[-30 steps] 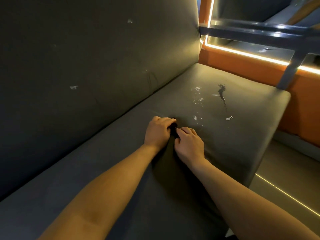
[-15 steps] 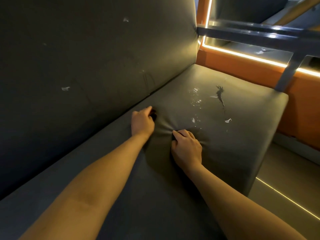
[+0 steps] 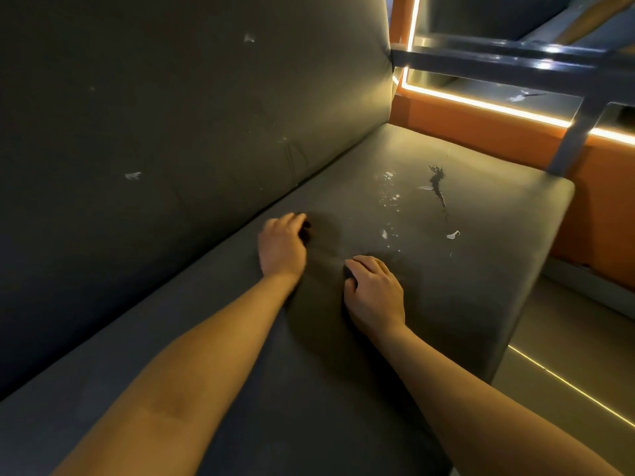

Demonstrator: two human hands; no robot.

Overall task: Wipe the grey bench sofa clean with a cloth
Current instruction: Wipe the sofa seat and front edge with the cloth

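– 2 hands show in the head view; where are they?
– Both are on the seat of the grey bench sofa (image 3: pixel 481 286). The left hand (image 3: pixel 281 249), slightly blurred, is close to the crease under the backrest (image 3: pixel 171 115). The right hand (image 3: pixel 374 293) is nearer the front edge, apart from the left.
– And the cloth?
– The cloth (image 3: pixel 321 293) is dark, nearly the sofa's colour. It lies flat on the seat between the 2 hands, with a fold running from hand to hand.
– How is it held?
– Each hand has its fingers curled tight on a dark bit of the cloth's far edge.
– Any dirt?
– Beyond the hands, white flecks (image 3: pixel 390 197) are scattered over the seat. A dark stain (image 3: pixel 438 187) streaks beside them, and a white scrap (image 3: pixel 453 234) lies near it. The backrest carries pale marks (image 3: pixel 132 175) too.
– What surrounds the sofa?
– An orange wall (image 3: pixel 481 127) with a lit strip (image 3: pixel 481 103) and a dark metal frame (image 3: pixel 515 56) stand past the seat's end. The floor (image 3: pixel 567 338) is on the right.
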